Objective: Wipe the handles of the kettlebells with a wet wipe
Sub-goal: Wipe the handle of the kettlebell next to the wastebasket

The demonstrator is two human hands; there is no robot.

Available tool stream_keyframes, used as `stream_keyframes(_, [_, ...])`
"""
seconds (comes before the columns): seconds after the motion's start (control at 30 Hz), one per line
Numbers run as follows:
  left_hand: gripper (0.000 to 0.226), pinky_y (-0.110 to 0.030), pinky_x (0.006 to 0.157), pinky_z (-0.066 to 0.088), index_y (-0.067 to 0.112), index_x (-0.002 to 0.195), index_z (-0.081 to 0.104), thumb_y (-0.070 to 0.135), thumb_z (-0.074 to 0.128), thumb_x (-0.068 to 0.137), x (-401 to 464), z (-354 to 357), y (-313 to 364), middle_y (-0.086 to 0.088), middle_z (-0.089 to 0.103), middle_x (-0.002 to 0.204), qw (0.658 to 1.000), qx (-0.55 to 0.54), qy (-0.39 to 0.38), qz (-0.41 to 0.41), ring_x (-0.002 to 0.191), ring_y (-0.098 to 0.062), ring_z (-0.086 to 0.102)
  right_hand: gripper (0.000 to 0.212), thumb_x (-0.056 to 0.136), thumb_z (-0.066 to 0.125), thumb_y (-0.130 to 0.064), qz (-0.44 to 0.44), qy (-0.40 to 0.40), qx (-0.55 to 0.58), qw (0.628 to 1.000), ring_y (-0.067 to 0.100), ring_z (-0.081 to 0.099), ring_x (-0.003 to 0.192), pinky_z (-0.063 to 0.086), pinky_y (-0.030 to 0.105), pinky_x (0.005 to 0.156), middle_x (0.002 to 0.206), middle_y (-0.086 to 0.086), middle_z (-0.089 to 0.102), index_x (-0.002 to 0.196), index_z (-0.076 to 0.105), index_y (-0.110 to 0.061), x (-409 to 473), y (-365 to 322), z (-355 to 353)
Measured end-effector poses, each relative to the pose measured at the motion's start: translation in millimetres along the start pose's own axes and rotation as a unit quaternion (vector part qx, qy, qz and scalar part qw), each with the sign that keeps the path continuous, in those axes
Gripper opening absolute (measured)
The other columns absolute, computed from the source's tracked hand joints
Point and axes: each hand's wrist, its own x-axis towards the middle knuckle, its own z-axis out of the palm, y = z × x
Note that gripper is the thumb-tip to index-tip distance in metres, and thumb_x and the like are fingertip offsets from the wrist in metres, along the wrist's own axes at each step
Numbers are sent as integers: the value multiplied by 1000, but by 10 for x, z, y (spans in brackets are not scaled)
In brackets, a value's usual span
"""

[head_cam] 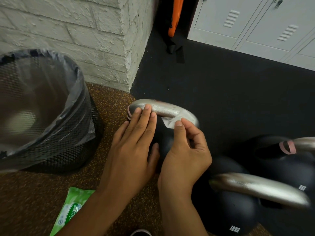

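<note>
Both hands on one kettlebell handle (pixel 163 109); left hand (pixel 131 147) flat, right hand (pixel 185 155) pinching wet wipe (pixel 177 120).

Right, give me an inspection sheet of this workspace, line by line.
Surface: brown speckled floor mat beside black flooring.
Job's things: three kettlebells; wet wipe on the silver handle of the nearest.
Clutter: green wipes pack.
Grippers: left hand rests straight fingers on the handle; right hand pinches the wipe.
Cables: nothing seen.
Surroundings: lined mesh bin, white brick wall, grey lockers.
</note>
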Motion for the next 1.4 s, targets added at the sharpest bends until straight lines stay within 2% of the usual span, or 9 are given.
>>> stream_keyframes(0.2, [71, -48, 118, 35, 4, 155, 35, 24, 60, 92, -4, 0, 13, -9, 25, 167, 1000, 0, -1, -1, 156, -24, 22, 16, 91, 74, -14, -43, 30, -54, 997, 12, 74, 92, 60, 34, 87, 101, 3, 75, 91, 77, -29, 123, 51, -160])
stream_keyframes(0.33, [71, -48, 120, 34, 4, 156, 34, 25, 60, 93, -2, 2, 21, -9, 24, 167, 1000, 0, -1, -2, 156, -23, 21, 19, 96, 66, -15, -155, 8, -186, 970, -1, 66, 96, 47, 5, 81, 108, -10, 67, 100, 72, -33, 228, -32, -218])
stream_keyframes(0.4, [71, -48, 119, 35, 4, 155, 34, 25, 60, 93, -3, 5, 26, -9, 24, 167, 1000, -2, -1, -2, 156, -23, 21, 21, 98, 62, -16, -207, -20, -270, 940, 4, 63, 105, 43, 3, 83, 111, -14, 66, 108, 74, -30, 298, -78, -260])
stream_keyframes(0.6, [72, -46, 120, 33, 4, 156, 32, 25, 60, 93, -11, 15, 42, -10, 22, 168, 1000, -6, -5, -10, 157, -23, 18, 32, 104, 49, -28, -255, -136, -379, 879, 7, 66, 111, 54, 34, 99, 121, -9, 69, 127, 69, -22, 443, -224, -300])
stream_keyframes(0.87, [73, -49, 119, 35, 3, 156, 32, 25, 60, 93, -20, 25, 43, -10, 22, 168, 1000, -6, -4, -10, 156, -23, 18, 33, 106, 46, -24, -282, -286, -454, 795, -4, 59, 107, 40, -1, 88, 119, -9, 70, 133, 65, -22, 636, -441, -213])
stream_keyframes(0.93, [72, -48, 120, 34, 3, 156, 33, 25, 60, 93, -25, 30, 40, -10, 22, 168, 1000, -4, -2, -10, 156, -23, 19, 36, 106, 44, -19, -314, -306, -463, 770, 2, 59, 121, 43, 7, 98, 131, -5, 67, 140, 59, -21, 600, -409, -276])
stream_keyframes(1.0, [72, -48, 120, 34, 3, 156, 33, 25, 60, 93, -28, 35, 35, -10, 22, 168, 1000, -4, 0, -9, 156, -23, 18, 45, 105, 40, -14, -330, -318, -471, 754, 12, 39, 147, 29, 8, 114, 152, -2, 51, 150, 47, -17, 545, -341, -370])
stream_keyframes(1.1, [72, -48, 120, 34, 3, 156, 33, 25, 60, 93, -28, 37, 32, -10, 22, 168, 1000, -5, -1, -8, 157, -23, 18, 58, 99, 37, -15, -323, -318, -476, 754, 9, 19, 154, 9, -4, 111, 162, -6, 32, 157, 35, -15, 491, -268, -484])
stream_keyframes(1.4, [72, -47, 121, 33, 2, 155, 34, 23, 61, 92, -19, 36, 29, -11, 23, 167, 1000, -9, 3, -4, 156, -24, 19, 60, 98, 29, -26, -299, -324, -481, 758, 6, 15, 155, 8, 4, 117, 164, -4, 33, 156, 37, -17, 406, -333, -313])
